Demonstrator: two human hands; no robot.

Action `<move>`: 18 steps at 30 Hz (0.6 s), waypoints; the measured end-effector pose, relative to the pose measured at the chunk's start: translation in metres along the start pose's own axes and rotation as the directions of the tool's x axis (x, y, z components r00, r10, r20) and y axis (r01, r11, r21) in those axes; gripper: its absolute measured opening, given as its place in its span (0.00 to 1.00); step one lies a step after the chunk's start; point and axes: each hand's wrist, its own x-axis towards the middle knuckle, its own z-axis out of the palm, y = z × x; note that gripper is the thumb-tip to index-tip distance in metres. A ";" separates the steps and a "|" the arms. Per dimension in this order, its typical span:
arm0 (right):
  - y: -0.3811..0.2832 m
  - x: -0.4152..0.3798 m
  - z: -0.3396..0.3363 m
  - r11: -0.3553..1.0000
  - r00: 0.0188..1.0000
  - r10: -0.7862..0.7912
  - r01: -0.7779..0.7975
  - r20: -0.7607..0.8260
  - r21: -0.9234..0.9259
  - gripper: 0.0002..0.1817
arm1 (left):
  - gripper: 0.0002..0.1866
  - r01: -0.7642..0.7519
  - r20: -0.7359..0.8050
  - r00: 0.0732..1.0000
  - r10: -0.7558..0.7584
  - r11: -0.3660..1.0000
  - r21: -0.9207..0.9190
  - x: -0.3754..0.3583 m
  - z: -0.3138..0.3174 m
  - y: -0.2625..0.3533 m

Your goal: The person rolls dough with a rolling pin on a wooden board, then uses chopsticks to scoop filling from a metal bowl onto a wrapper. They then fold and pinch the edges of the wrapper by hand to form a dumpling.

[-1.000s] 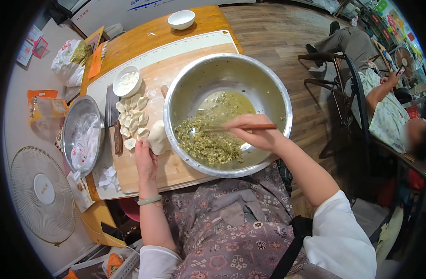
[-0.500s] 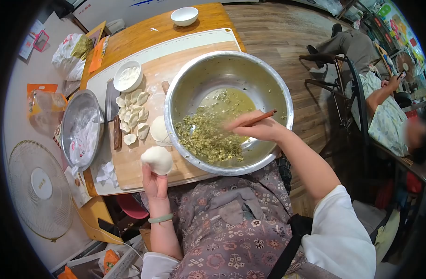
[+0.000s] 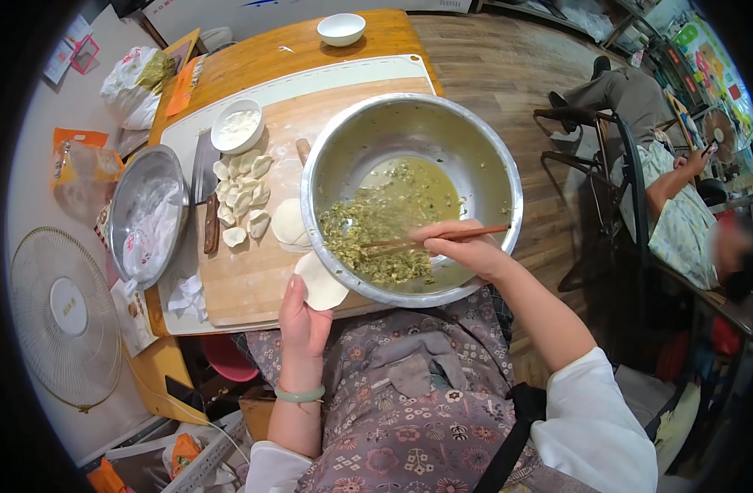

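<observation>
My left hand (image 3: 305, 322) holds a round, flat dumpling wrapper (image 3: 321, 283) by its edge, just at the near-left rim of the large metal bowl (image 3: 496, 156). Chopped green filling (image 3: 368, 234) is heaped in the bowl's near-left part, with yellowish liquid beside it. Over the bowl, my right hand (image 3: 468, 249) is closed round chopsticks (image 3: 475, 232), whose tips reach into the filling. More flat wrappers (image 3: 290, 223) lie on the wooden board (image 3: 245, 300) left of the bowl. Several folded dumplings (image 3: 243, 197) sit beyond them.
A small bowl of white flour (image 3: 238, 127), a cleaver (image 3: 210, 222) and a rolling-pin end (image 3: 302, 150) are on the board. A metal basin with plastic bags (image 3: 150, 218) stands left. A white bowl (image 3: 341, 29) is at the back. Another person (image 3: 681, 185) sits at right.
My left hand has moved right with the wrapper, up to the bowl's rim. My right hand has shifted slightly down and right, and the chopsticks now lie flatter, tips in the filling.
</observation>
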 end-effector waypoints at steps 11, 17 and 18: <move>-0.003 -0.035 0.025 0.908 0.917 -0.395 0.382 -0.052 -0.172 0.11 | 0.22 -0.070 -0.040 0.997 0.072 0.997 0.032 -0.007 0.024 -0.015; -0.036 -0.055 0.046 0.704 0.795 -0.598 0.581 0.100 -0.409 0.14 | 0.22 -0.086 -0.011 0.996 0.085 0.996 -0.026 -0.009 0.028 -0.017; -0.037 -0.057 0.052 0.597 0.744 -0.643 0.637 0.184 -0.488 0.16 | 0.22 -0.090 -0.005 0.996 0.090 0.995 -0.045 -0.008 0.027 -0.018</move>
